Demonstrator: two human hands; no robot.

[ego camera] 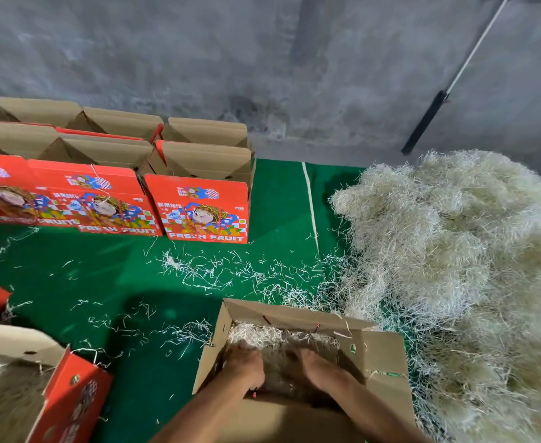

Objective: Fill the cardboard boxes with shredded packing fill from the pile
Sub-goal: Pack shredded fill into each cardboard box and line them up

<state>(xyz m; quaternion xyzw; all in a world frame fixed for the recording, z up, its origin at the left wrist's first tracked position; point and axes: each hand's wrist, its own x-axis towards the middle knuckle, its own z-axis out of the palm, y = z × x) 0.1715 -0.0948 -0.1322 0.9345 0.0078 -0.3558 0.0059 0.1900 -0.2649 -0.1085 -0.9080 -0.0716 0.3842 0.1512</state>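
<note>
In the head view, an open brown cardboard box sits on the green floor mat, just left of the big pale pile of shredded packing fill. Both hands are inside it, pressed down on the shredded fill in the box. The left hand and right hand have fingertips buried in shreds, so whether the fingers are curled or flat cannot be told. Red printed fruit boxes stand beyond.

The open cardboard box in front of me sits on the green floor, flaps up, partly filled with pale shredded fill. The big pile lies just right, touching it.
</note>
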